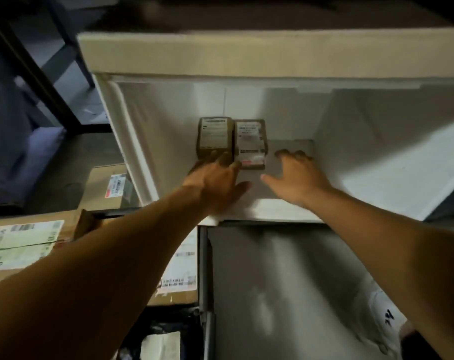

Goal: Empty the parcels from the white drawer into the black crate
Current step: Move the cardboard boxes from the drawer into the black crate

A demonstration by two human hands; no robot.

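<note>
While both bare forearms reached forward from the bottom of the view, the person's hands were down inside a deep white plastic drawer (pixel 376 157) with tall walls and a cream-coloured front rim. Two small brown cardboard parcels with white printed labels lay side by side, touching, on the drawer's floor against its far wall. The left parcel (pixel 215 135) sat towards the drawer's left wall; the right parcel (pixel 251 141) lay just beside it, nearer the drawer's middle.

The left hand (pixel 216 181) lay at the near end of the left parcel, its fingertips (pixel 224 159) on that parcel's near edge; the fingers were extended with only a slight bend, not closed round it. The right hand (pixel 297 175) hovered over the bare drawer floor just to the right of the right parcel, fingers spread and loose, thumb pointing towards the parcel, holding nothing.

Below the drawer's near rim sat a grey rectangular bin (pixel 285 281), seemingly lined with pale plastic. To the left of the drawer, outside it, lay several larger brown cardboard boxes (pixel 26 242) with white shipping labels, and a dark metal shelf frame (pixel 52 74) stood beyond them. Motion blur softened the label print, which could not be read.
</note>
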